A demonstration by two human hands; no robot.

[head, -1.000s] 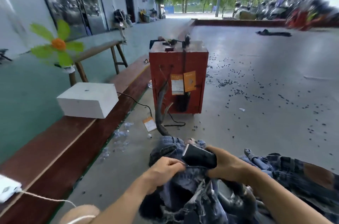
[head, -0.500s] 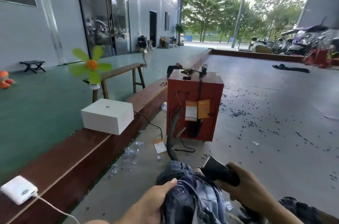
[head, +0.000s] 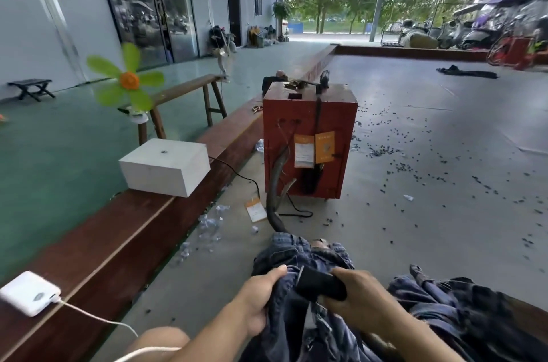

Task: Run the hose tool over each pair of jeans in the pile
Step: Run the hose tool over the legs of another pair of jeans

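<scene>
Right now | left hand (head: 261, 299) bunches jeans (head: 299, 260) | right hand (head: 358, 299) grips hose tool (head: 321, 284) | risk: loose denim (bunched) could clog the nozzle

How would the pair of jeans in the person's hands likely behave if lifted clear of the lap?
The jeans would probably sag and drape: the denim already lies bunched and folded where the left hand grips it. They likely carry some weight, since the cloth looks thick. Slipping seems unlikely. The right hand holds the black hose tool against them.
</scene>
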